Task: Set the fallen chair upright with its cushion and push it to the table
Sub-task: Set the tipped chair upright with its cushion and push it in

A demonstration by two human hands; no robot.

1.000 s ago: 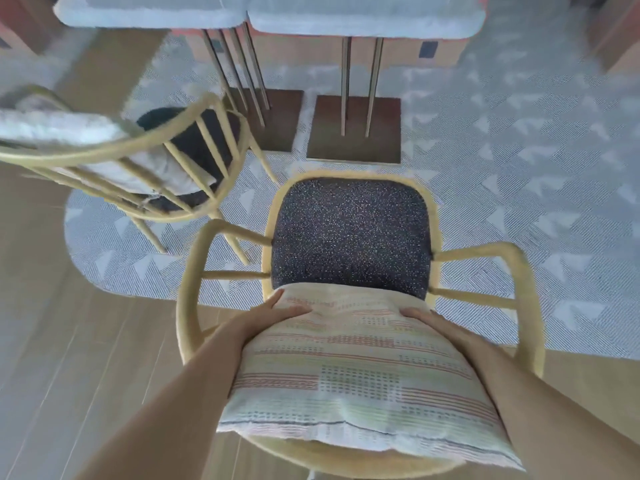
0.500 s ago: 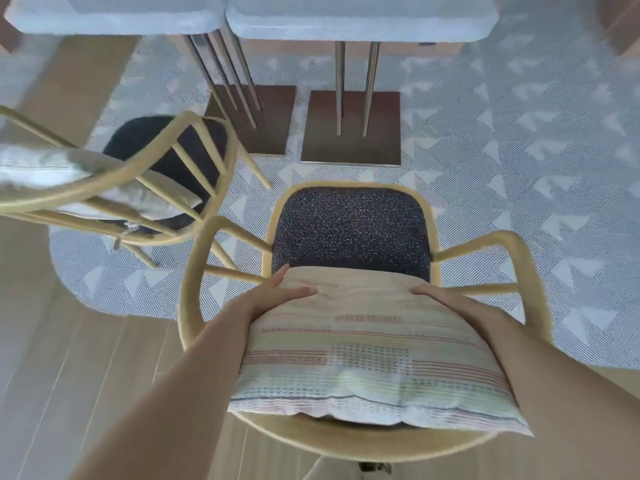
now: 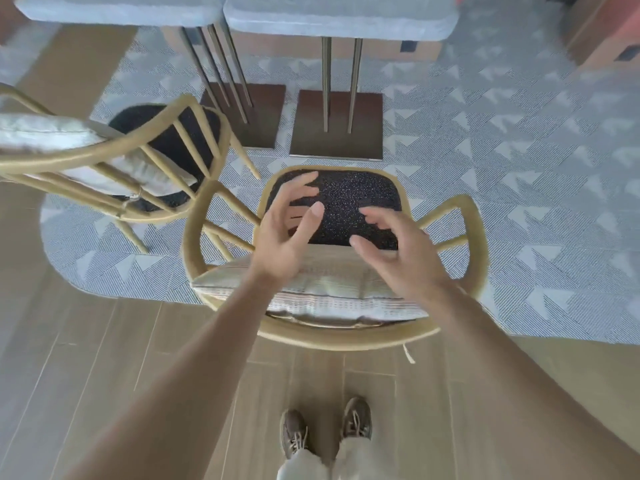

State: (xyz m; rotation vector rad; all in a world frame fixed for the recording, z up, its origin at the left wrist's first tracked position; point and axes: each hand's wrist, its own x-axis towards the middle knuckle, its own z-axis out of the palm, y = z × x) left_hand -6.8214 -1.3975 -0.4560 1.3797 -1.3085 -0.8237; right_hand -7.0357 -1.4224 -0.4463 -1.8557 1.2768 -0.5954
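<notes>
Head view: your chair (image 3: 346, 339) stands upright at the rug (image 3: 519, 168) edge, facing the table (image 3: 339, 19); yellow frame, dark speckled seat. Striped pale cushion (image 3: 346, 296) lies against its backrest. Your left hand (image 3: 287, 244) and right hand (image 3: 398, 258) hover above, fingers spread, holding nothing

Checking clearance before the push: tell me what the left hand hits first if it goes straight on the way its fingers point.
Most likely the dark speckled seat: the left hand hovers over it, fingers pointing forward. Height is unclear; if it clears the seat, the brown base plate comes next.
</notes>
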